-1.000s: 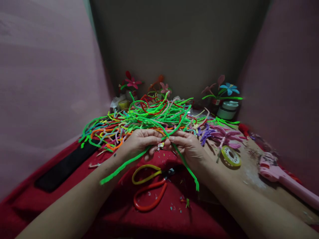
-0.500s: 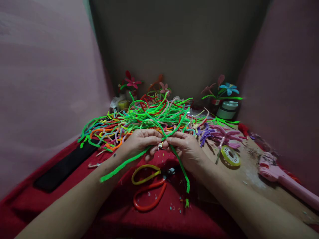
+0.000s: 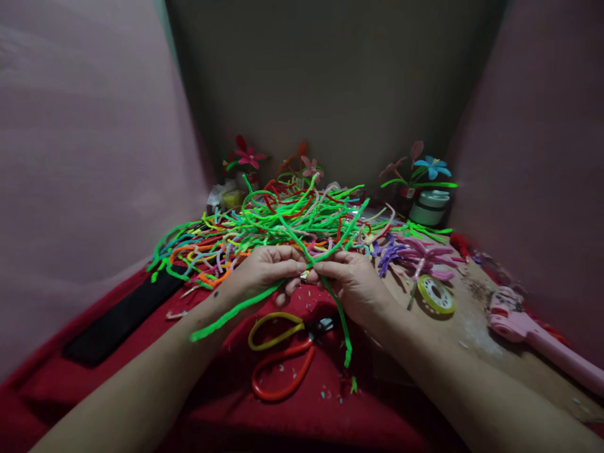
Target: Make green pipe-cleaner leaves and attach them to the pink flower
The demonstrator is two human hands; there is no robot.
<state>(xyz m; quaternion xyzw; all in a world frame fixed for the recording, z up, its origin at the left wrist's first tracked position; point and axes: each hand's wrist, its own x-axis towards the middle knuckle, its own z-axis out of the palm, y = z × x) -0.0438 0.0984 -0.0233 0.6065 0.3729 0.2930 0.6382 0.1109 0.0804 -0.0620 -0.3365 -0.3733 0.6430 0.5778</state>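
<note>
My left hand [image 3: 264, 270] and my right hand [image 3: 352, 280] meet fingertip to fingertip at the centre, both pinched shut on green pipe cleaners [image 3: 231, 311]. One green strand trails down-left under my left wrist. Another hangs down below my right hand to about [image 3: 346, 358]. Two more strands rise from the pinch into the big tangled pile of coloured pipe cleaners [image 3: 278, 220] just behind my hands. Scissors with yellow and orange handles [image 3: 280, 352] lie on the red cloth under my hands.
A roll of tape [image 3: 436, 294] and a pink-and-purple pipe-cleaner flower [image 3: 419, 255] lie to the right on a wooden board. A pink glue gun [image 3: 528, 333] is at far right. Finished flowers [image 3: 248, 154] and a small pot [image 3: 429, 207] stand at the back. A black strip [image 3: 123, 318] lies left.
The green strand below my right hand has swung left and drawn up shorter. My fingertips have closed tighter together; the hands stay in place.
</note>
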